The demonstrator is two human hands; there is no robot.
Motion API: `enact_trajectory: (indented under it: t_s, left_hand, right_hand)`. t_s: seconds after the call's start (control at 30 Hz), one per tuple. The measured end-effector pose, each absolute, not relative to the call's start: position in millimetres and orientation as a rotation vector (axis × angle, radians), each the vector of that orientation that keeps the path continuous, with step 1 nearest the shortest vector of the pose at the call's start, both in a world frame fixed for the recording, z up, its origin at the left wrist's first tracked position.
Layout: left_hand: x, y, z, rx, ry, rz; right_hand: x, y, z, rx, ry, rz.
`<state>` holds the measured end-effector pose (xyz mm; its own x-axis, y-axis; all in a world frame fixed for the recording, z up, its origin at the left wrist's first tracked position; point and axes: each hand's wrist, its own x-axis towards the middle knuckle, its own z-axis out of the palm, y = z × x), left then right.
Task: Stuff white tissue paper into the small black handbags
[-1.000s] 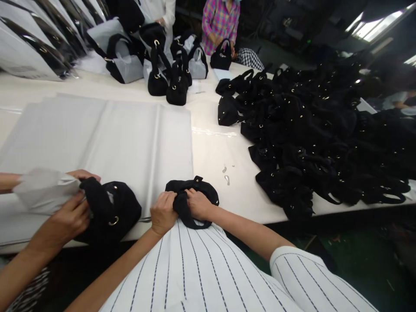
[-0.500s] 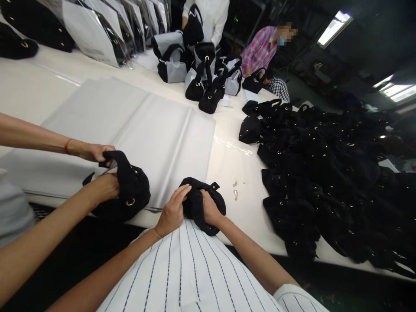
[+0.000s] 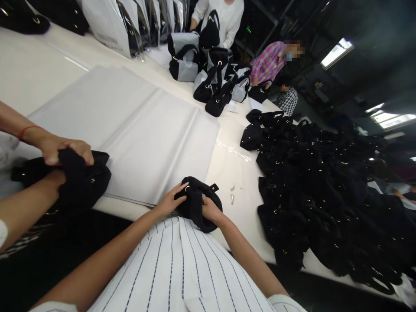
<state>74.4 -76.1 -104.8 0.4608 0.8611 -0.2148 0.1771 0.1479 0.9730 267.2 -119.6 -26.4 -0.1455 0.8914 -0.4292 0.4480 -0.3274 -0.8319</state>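
Note:
A small black handbag point(image 3: 194, 203) with gold-coloured fittings rests at the table's near edge, against my striped shirt. My left hand point(image 3: 171, 200) grips its left side, thumb and fingers spread over the fabric beside a gold ring. On the other side, my right hand point(image 3: 212, 209) is closed at the bag's opening, behind the strap; its fingertips are partly hidden. At the left, a co-worker's hands point(image 3: 69, 149) hold another black handbag point(image 3: 94, 177), one arm reaching behind its strap.
Large sheets of white paper point(image 3: 130, 125) cover the table's middle. Many black bags point(image 3: 299, 186) are heaped at the right. Small clear pieces point(image 3: 232, 199) lie near my bag. Paper-stuffed bags point(image 3: 183, 65) and plastic-wrapped ones point(image 3: 110, 30) stand at the back, near other people.
My left hand's fingers have spread and slid a little down the bag's left side. My right hand stays at the opening. The co-worker's bag has moved left and turned.

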Motion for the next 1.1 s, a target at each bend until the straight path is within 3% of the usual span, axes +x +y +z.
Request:
enact_trajectory:
  t_s: [0.13,0.33,0.5,0.63,0.87,1.0,1.1]
  left_hand:
    - [68,-72,-96,1.652,1.044,0.649]
    - [66,-59,-52,1.671,1.192,0.854]
    - [86,-35,-20,1.786,0.97,0.626]
    - [123,-10,-17,1.9,0.954,0.32]
    - [185,-2,-45,2.114,0.795,0.06]
    - [187,-3,-45,2.037,0.718,0.182]
    - [186,-5,-41,1.867,0.959,0.369]
  right_hand:
    - [286,-114,-15,-1.659,-1.334,1.62]
    - [338,-137,-2,-1.931,-1.114,1.087]
    - [332,-177,-5,-1.929,-1.385,0.917]
    - [304,-211,-11,-2.06,-1.165,0.58]
    - [310,-239,-23,-2.296,-1.174,0.929]
    - [317,-237,-28,-2.034,-1.05,1.22]
    - [318,-220,-36,-1.743,-0.819,1.281]
